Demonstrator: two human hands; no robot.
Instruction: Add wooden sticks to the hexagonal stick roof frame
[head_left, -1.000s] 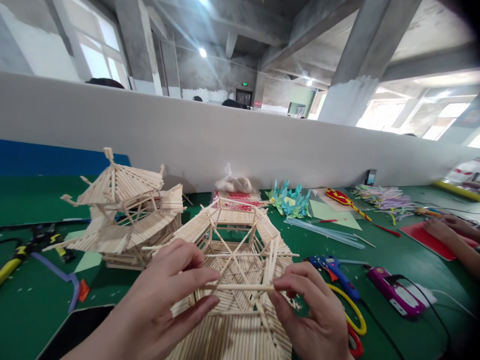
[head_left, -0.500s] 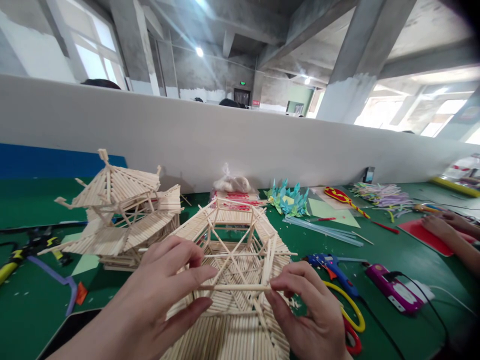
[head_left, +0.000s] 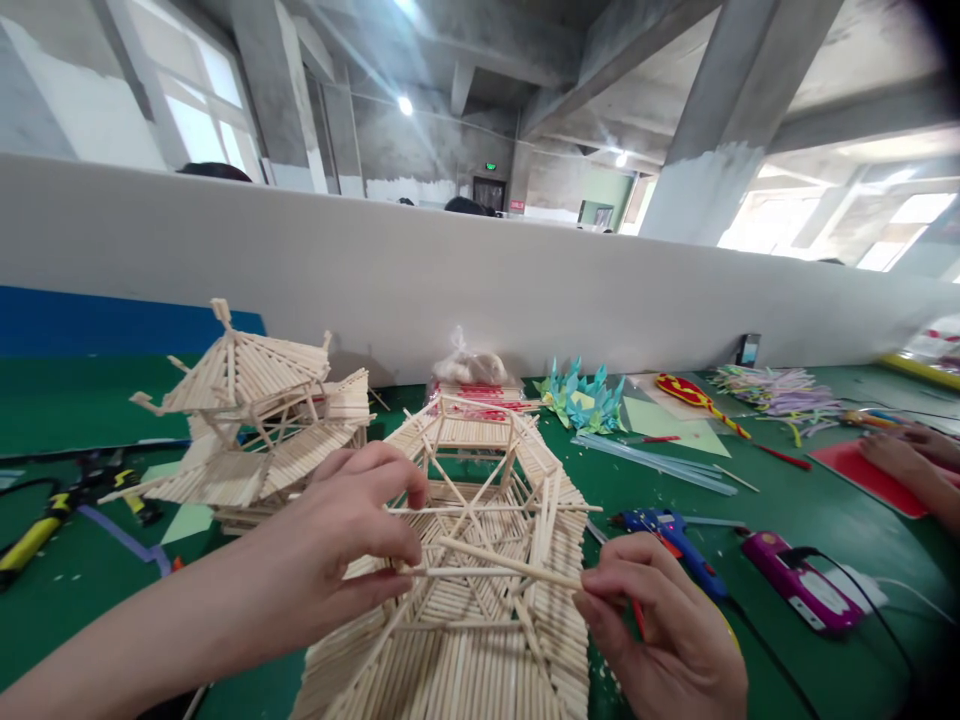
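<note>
My right hand (head_left: 660, 620) pinches the right end of a thin wooden stick (head_left: 510, 562), whose free end points up and left over an open-topped wooden stick model (head_left: 457, 670). A second wooden stick (head_left: 472, 573) lies crosswise just below it. At that stick's left end, my left hand (head_left: 360, 525) is closed, thumb and fingertips together on it. The model has sloping slatted sides and crossed bars inside; my left hand and forearm hide part of its left side.
A tiered stick pavilion (head_left: 247, 430) stands at left, near black-and-yellow pliers (head_left: 45, 530). To the right lie a blue glue gun (head_left: 675, 545), a purple power strip (head_left: 795, 585) and clear glue sticks (head_left: 652, 462). Another person's hands (head_left: 900, 455) rest by a red sheet. A white partition (head_left: 480, 280) runs behind.
My right hand has moved right and down, swinging its stick to a slant. My left fingers have drawn left and closed on the crosswise stick's end. The view has shifted slightly.
</note>
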